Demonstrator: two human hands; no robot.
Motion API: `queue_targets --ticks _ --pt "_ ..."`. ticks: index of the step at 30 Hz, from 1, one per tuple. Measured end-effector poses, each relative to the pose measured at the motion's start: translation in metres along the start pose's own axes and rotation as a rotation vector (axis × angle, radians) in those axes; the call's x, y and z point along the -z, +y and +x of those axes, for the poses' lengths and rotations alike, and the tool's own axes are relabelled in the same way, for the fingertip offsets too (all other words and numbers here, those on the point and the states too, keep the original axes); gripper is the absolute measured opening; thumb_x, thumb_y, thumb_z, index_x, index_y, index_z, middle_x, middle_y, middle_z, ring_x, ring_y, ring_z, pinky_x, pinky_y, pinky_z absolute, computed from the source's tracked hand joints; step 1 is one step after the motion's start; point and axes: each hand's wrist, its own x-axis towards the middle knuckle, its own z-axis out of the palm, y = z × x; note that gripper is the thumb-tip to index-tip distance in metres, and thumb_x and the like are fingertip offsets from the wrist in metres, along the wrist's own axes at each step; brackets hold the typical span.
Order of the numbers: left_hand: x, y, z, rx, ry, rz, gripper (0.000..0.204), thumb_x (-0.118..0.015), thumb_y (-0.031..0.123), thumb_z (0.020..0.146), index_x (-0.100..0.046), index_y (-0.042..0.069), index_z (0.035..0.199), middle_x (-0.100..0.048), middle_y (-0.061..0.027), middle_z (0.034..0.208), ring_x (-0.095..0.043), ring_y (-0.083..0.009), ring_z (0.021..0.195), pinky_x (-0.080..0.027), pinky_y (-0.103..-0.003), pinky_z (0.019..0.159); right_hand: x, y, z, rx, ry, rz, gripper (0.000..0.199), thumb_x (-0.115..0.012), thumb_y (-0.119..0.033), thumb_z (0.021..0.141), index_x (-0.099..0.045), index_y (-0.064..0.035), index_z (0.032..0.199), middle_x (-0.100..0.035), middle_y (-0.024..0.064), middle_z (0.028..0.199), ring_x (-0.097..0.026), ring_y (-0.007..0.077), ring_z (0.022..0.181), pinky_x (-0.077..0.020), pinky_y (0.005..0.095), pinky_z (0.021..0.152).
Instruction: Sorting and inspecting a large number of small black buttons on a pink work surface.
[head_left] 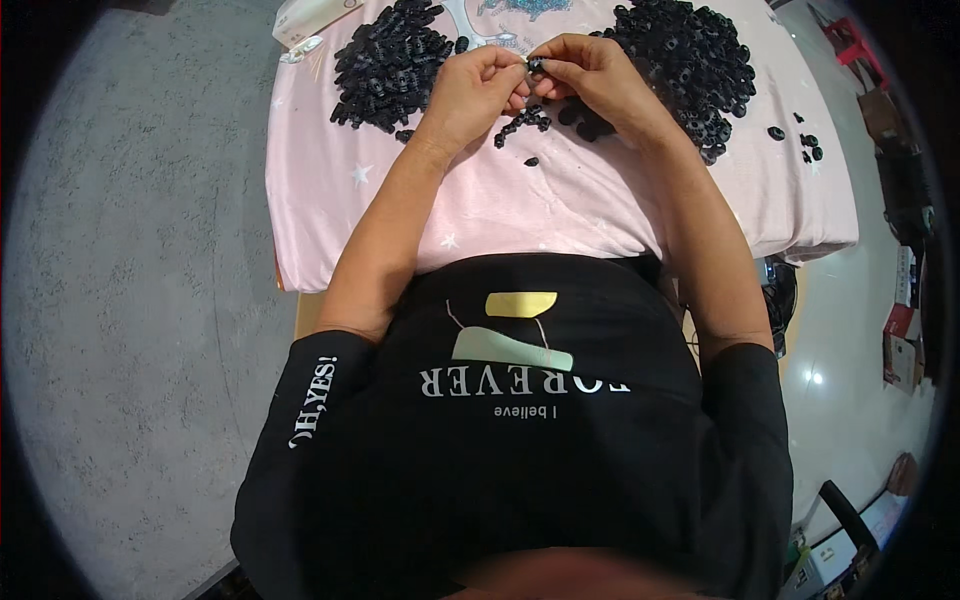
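Note:
My left hand (478,88) and my right hand (592,78) meet above a table covered with a pink cloth (520,205). Together their fingertips pinch one small black ring-shaped part (536,65). A short row of the same black parts (522,122) lies on the cloth just under my hands. A large heap of black rings (390,62) sits to the left of my left hand. Another large heap (690,60) lies to the right of my right hand.
A few loose black rings (800,140) are scattered near the cloth's right edge. A white box (305,22) rests at the table's far left corner. Grey floor (130,300) lies to the left; red and dark items (880,110) stand to the right.

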Motion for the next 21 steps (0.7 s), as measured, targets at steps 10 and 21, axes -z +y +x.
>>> queue_targets --ticks 10,21 --pt "0.0033 0.0000 0.0018 0.006 -0.062 0.062 0.016 -0.055 0.008 0.098 -0.062 -0.004 0.106 -0.068 -0.0083 0.086 -0.065 -0.0112 0.070 -0.054 -0.021 0.066 0.0010 0.0039 0.0007 0.023 0.020 -0.040 0.019 -0.053 -0.006 0.098 -0.064 0.0015 0.112 -0.068 0.0041 0.090 -0.064 0.0065 0.078 -0.0535 0.0192 0.076" --pt "-0.0034 -0.0095 0.0032 -0.064 0.025 0.068 0.016 -0.054 0.007 0.096 -0.064 -0.005 0.101 -0.069 -0.0091 0.080 -0.066 -0.0119 0.067 -0.053 -0.021 0.058 0.0036 0.0075 0.0015 0.078 0.031 -0.050 0.018 -0.055 -0.005 0.097 -0.064 0.0028 0.110 -0.068 0.0046 0.090 -0.064 0.0066 0.079 -0.0533 0.0193 0.075"
